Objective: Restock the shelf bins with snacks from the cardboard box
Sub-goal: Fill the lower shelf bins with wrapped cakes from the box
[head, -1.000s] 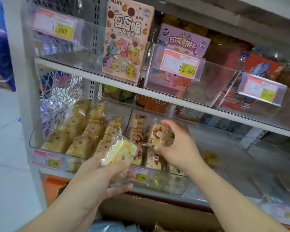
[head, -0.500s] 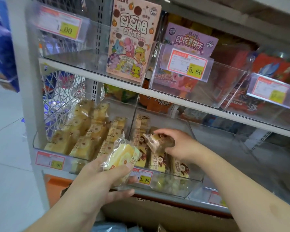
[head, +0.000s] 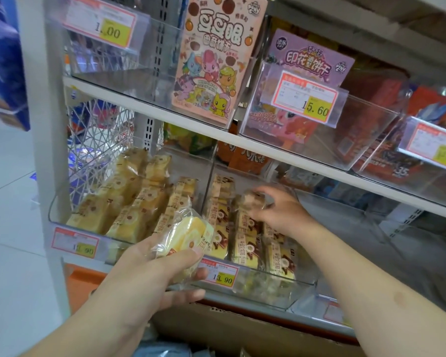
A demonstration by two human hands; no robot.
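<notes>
A yellow cake (head: 188, 243) is gripped by the left hand (head: 150, 274) at lower centre; a wrapped cake (head: 252, 199) is pinched by the right hand (head: 278, 212) over the middle bin (head: 268, 292).

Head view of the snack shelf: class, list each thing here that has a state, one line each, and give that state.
Left hand: grips a clear-wrapped yellow cake roll.
Right hand: holds a clear-wrapped brown snack pack over the middle bin.
Clear plastic left bin of yellow cake packs: nearly full.
Clear plastic middle bin of chocolate cake packs: partly filled.
Clear plastic top-left bin tagged 1.00: looks empty.
Brown cardboard box: open.
</notes>
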